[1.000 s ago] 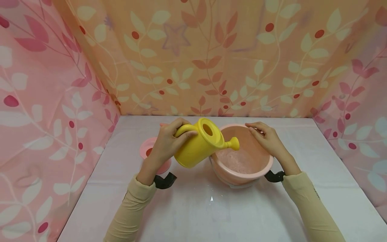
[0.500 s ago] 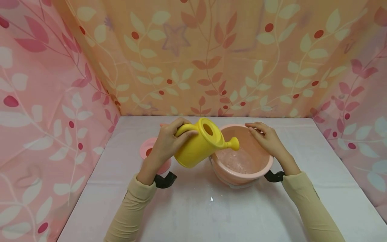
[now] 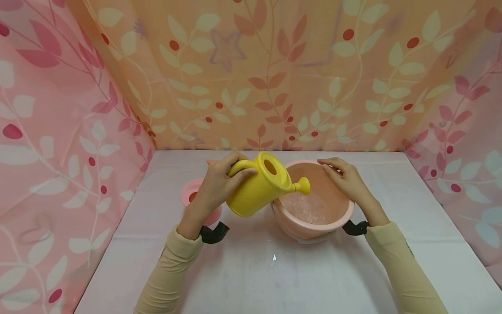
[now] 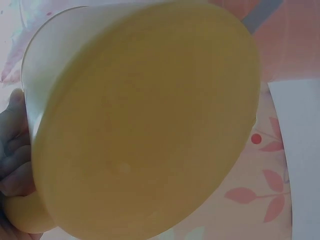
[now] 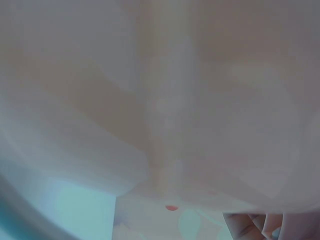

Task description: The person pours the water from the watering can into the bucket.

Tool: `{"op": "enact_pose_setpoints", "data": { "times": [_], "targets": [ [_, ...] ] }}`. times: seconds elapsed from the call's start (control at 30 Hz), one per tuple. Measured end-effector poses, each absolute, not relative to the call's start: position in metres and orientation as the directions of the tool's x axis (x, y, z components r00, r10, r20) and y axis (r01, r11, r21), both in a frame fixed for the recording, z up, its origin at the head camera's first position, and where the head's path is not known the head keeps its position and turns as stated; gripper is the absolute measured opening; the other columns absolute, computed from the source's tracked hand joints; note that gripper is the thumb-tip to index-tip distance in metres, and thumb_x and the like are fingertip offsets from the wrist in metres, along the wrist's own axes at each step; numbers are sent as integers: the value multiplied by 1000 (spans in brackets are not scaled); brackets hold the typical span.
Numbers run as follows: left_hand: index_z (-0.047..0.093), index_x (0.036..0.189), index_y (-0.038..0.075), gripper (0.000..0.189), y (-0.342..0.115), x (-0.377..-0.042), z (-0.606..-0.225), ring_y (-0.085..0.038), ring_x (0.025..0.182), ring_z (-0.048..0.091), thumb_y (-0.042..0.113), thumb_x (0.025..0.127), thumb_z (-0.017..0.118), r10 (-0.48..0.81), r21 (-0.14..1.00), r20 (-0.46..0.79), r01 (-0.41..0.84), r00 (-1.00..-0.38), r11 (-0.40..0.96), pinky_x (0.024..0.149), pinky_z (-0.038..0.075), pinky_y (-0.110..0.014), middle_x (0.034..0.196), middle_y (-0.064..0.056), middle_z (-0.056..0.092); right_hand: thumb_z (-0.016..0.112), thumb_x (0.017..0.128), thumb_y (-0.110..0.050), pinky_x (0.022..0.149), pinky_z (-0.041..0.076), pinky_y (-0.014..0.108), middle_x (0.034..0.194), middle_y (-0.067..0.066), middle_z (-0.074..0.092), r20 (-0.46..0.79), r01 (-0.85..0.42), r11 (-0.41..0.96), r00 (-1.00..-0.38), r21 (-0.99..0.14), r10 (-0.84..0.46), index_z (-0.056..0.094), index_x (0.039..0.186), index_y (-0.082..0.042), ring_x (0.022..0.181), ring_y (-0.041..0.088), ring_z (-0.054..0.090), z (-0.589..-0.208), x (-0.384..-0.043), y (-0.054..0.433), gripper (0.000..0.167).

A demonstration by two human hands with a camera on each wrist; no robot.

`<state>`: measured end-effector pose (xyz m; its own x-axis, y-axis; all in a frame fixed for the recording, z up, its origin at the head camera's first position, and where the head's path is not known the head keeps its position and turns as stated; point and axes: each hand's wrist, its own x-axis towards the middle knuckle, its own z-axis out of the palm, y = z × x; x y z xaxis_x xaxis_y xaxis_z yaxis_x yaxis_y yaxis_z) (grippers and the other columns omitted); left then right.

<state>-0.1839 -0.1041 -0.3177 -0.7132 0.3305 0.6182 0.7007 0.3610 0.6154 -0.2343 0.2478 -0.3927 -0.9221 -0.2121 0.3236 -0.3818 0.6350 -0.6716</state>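
Observation:
My left hand (image 3: 221, 181) grips the handle of a yellow watering can (image 3: 252, 192), held tilted to the right. Its spout head (image 3: 303, 186) hangs over a pink basin (image 3: 311, 227) on the table. Rippled water lies in the basin; no stream from the spout can be made out. My right hand (image 3: 345, 179) holds the basin's far right rim, thumb on the inner side. In the left wrist view, the watering can's bottom (image 4: 150, 125) fills most of the picture, with a few fingers at its left edge. The right wrist view shows the basin's outer wall (image 5: 240, 150) close up.
Behind my left wrist stands a pink object (image 3: 190, 189) with a reddish centre, partly hidden. Small water drops (image 3: 274, 258) lie on the white table (image 3: 251, 288) in front of the basin. Floral cloth (image 3: 270, 78) hangs along the back and both sides.
Both hands, the watering can and the basin keep their places. The ripples on the water in the basin look different and fainter than half a second ago.

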Motion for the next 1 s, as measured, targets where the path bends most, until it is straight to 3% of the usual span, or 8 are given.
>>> {"op": "enact_pose_setpoints", "data": {
  "times": [1.0],
  "targets": [
    [58,90,10,21,-101,-187,-316,-8,64,50,22,80,72,346,569,651,736,-676,367,60,44,-21,75,2,57,55,95,-23,78,39,6,117,2,61,323,-384,643,-921,-663,-217,62,121,-14,101,14,54,-392,-233,247,28]
  ]
}}
